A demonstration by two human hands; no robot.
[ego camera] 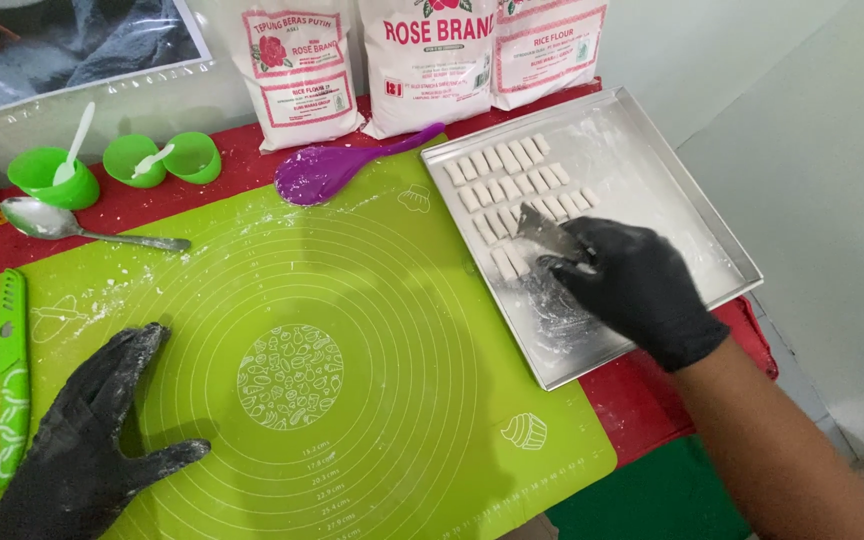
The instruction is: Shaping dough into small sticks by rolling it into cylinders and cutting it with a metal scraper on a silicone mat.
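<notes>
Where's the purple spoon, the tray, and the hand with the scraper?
purple rice paddle (317, 173): head view, on its broad scoop.
metal baking tray (652, 165): head view, on its bare floury floor.
right hand (637, 285): head view, on the gloved back, holding a metal scraper (544, 232).

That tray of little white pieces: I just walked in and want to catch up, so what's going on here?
A person in black gloves is working at a floured metal tray. The right hand holds a metal scraper against the rows of small white dough pieces on the tray. The left hand rests flat on the green baking mat, fingers spread, holding nothing. A purple spoon lies at the mat's far edge.
</notes>
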